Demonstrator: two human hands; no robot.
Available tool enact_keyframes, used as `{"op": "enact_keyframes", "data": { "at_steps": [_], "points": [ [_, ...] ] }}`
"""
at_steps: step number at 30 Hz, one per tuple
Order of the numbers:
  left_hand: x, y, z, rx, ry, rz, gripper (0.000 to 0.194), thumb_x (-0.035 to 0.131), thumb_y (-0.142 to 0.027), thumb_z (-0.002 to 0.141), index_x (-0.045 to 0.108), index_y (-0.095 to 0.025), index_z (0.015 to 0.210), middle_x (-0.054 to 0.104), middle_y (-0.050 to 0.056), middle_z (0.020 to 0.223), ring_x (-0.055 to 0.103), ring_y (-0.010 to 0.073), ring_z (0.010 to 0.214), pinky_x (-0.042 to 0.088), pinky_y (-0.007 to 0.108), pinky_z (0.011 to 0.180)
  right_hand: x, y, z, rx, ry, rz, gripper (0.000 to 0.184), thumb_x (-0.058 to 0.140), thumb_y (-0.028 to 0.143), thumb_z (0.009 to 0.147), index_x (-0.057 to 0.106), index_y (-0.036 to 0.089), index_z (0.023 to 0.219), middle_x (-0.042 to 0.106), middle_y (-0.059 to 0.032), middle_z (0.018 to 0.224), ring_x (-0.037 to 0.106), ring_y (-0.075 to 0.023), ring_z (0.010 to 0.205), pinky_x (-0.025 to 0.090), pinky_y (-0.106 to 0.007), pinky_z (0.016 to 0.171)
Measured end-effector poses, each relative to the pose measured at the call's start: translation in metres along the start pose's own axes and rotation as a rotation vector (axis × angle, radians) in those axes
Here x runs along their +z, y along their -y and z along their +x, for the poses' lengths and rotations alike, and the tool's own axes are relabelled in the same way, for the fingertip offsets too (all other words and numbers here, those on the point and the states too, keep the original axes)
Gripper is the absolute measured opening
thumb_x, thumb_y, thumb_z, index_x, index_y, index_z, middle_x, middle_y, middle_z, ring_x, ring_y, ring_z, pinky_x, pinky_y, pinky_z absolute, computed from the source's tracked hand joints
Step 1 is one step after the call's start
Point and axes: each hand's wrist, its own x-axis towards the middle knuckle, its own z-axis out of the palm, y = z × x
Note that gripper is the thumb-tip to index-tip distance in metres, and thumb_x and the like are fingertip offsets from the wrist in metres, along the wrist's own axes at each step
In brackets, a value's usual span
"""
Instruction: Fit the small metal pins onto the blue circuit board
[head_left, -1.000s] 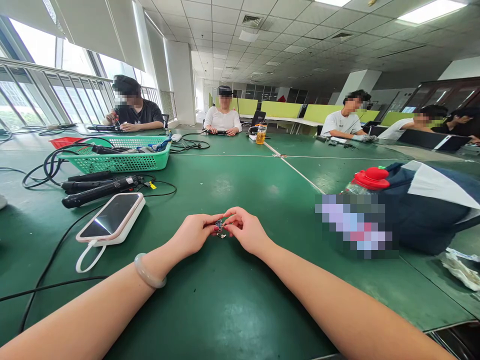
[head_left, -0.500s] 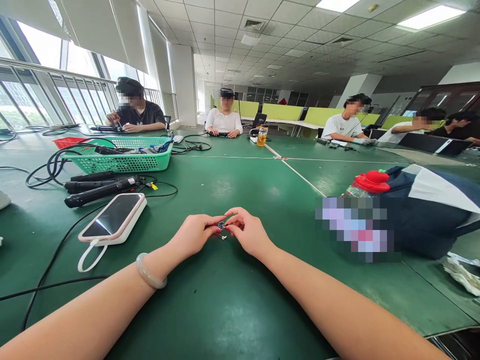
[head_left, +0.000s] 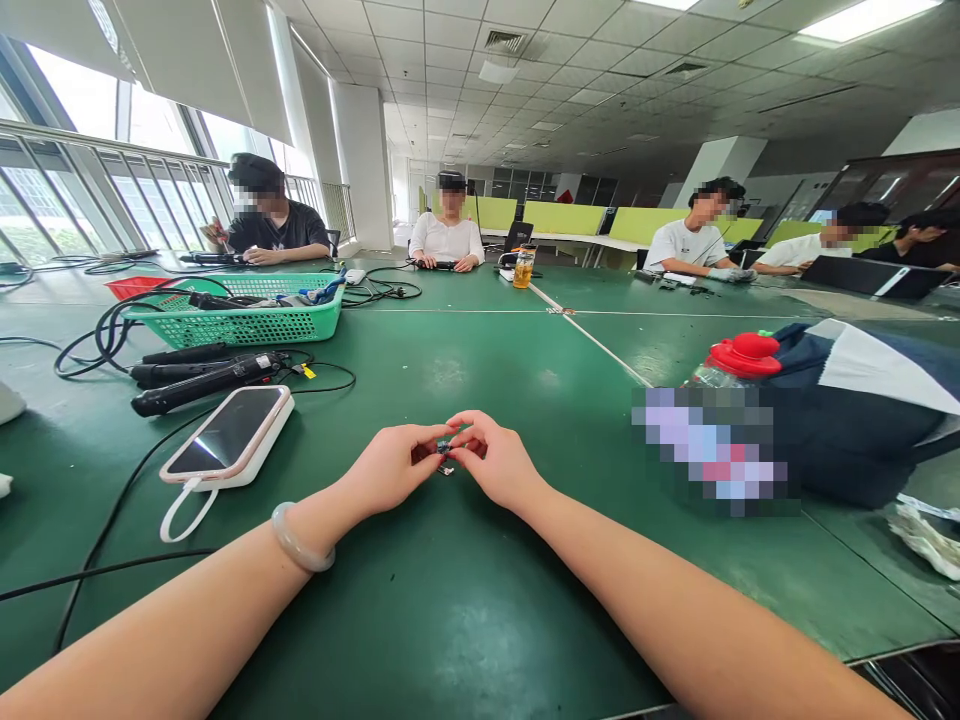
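Between my fingertips, in the middle of the head view, is a small dark bluish circuit board (head_left: 444, 449), largely covered by the fingers. My left hand (head_left: 401, 462) pinches it from the left side. From the right, my right hand (head_left: 493, 458) grips its other edge with thumb and fingers. A tiny pale piece (head_left: 447, 470) shows just below the board; whether it is attached I cannot tell. Both hands are just over the green table (head_left: 465, 590).
To the left are a phone (head_left: 229, 435) with a white cable, black rod-shaped tools (head_left: 206, 383) and a green basket (head_left: 247, 325) of cables. A dark bag (head_left: 840, 430) and a red-lidded bottle (head_left: 742, 355) stand at right. Several people sit around the table's far side.
The board has tilted, showing less of its face, as both hands shift slightly around it. Both hands keep their pinch.
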Motion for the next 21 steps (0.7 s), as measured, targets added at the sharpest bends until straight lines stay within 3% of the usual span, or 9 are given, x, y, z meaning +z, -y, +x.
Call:
{"op": "enact_keyframes", "data": {
  "at_steps": [3, 9, 16, 21],
  "points": [
    [-0.003, 0.003, 0.001, -0.085, -0.044, -0.077, 0.038, 0.048, -0.030, 0.075, 0.062, -0.021, 0.108, 0.059, -0.001, 0.067, 0.051, 0.0125, 0.058, 0.041, 0.022, 0.057, -0.002, -0.002, 0.001, 0.029, 0.008, -0.099, 0.027, 0.056, 0.020, 0.075, 0.053, 0.025, 0.102, 0.061, 0.0035, 0.075, 0.053, -0.0104, 0.059, 0.043, -0.025, 0.061],
    [-0.005, 0.013, 0.004, -0.202, -0.024, -0.173, 0.038, 0.048, -0.036, 0.073, 0.063, -0.019, 0.103, 0.057, -0.002, 0.061, 0.055, 0.0142, 0.059, 0.042, 0.024, 0.057, -0.001, -0.006, 0.001, -0.033, 0.134, -0.445, 0.002, 0.066, 0.023, 0.073, 0.065, 0.021, 0.073, 0.057, -0.0006, 0.078, 0.052, -0.0125, 0.069, 0.038, -0.026, 0.063],
    [0.001, 0.020, 0.004, -0.203, -0.007, -0.199, 0.027, 0.054, -0.035, 0.072, 0.061, -0.022, 0.095, 0.059, -0.004, 0.063, 0.058, 0.0144, 0.064, 0.042, 0.024, 0.063, -0.001, -0.006, 0.001, -0.037, 0.173, -0.516, 0.012, 0.057, 0.013, 0.078, 0.062, 0.019, 0.069, 0.057, -0.0020, 0.079, 0.052, -0.0133, 0.072, 0.038, -0.026, 0.065],
    [0.003, 0.017, 0.004, -0.194, 0.008, -0.256, 0.024, 0.060, -0.033, 0.068, 0.056, -0.021, 0.088, 0.067, -0.002, 0.073, 0.060, 0.0152, 0.070, 0.044, 0.026, 0.068, -0.004, 0.000, 0.000, -0.075, 0.053, -0.419, 0.015, 0.053, 0.011, 0.078, 0.061, 0.019, 0.069, 0.056, -0.0013, 0.077, 0.050, -0.0123, 0.068, 0.038, -0.025, 0.062]
  ]
}}
